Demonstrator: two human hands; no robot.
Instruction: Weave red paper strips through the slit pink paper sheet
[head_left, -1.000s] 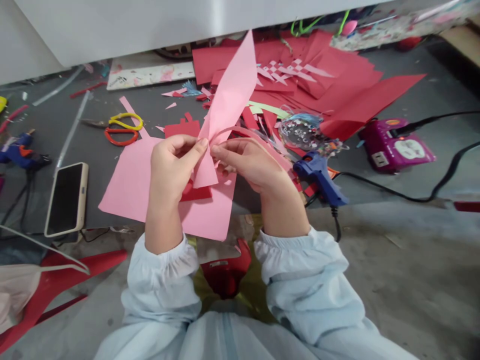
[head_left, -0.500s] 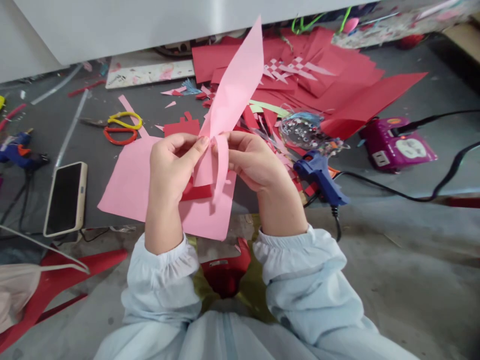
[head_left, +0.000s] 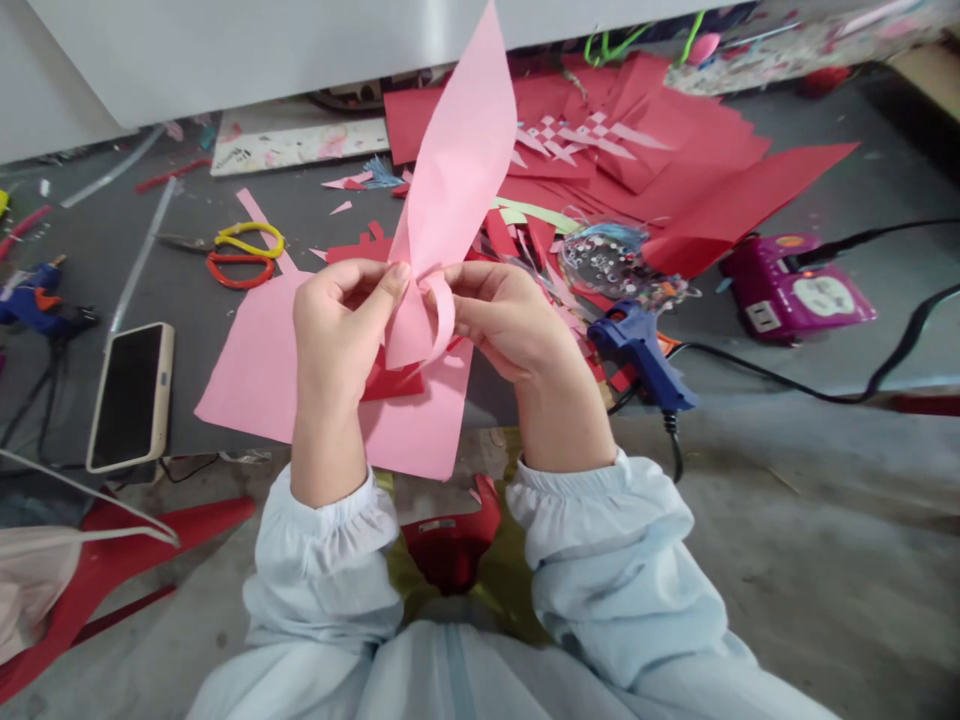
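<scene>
My left hand pinches the gathered middle of a pink paper bow shape, which stands up from my fingers. My right hand holds a narrow pink paper strip curled around that pinched middle. Both hands hover above a large pink paper sheet lying on the dark mat, with a small red paper cutout under them.
A blue glue gun lies just right of my right hand, its cord trailing. Red paper sheets, a bag of beads, a purple device, yellow and orange-handled scissors, a phone and a second glue gun surround them.
The pink strip, first arched out to the right, has been brought in and curled around the pinched middle. The bow shape has risen slightly.
</scene>
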